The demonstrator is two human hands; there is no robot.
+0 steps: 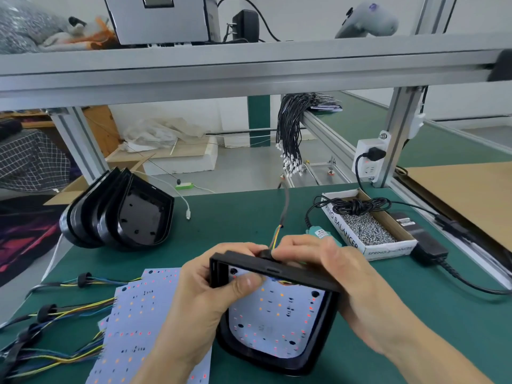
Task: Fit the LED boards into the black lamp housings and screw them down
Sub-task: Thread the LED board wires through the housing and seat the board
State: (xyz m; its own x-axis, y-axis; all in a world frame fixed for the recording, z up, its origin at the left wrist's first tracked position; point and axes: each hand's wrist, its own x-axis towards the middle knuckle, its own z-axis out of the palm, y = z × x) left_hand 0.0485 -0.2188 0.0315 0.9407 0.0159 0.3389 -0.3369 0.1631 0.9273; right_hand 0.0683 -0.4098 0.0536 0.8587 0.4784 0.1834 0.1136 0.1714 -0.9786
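Over a green bench mat point(238, 217), a person's left hand point(205, 295) grips the left wall of a black lamp housing point(279, 273), thumb pressing the white LED board point(273, 320) seated inside. The right hand point(327, 270) curls round the housing's far rim, fingertips pinching the black grommet point(264, 254) where coloured wires point(277, 235) leave. Spare LED boards point(138, 322) lie left, just beside the housing.

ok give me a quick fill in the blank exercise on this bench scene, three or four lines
1. The left hand presses its ____ on the LED board inside the housing.
2. The right hand pinches the black grommet at the housing's ____ edge.
3. The box of screws lies to the ____ of the hands.
4. The stack of empty housings stands on the ____ mat.

Missing words: thumb; top; right; green
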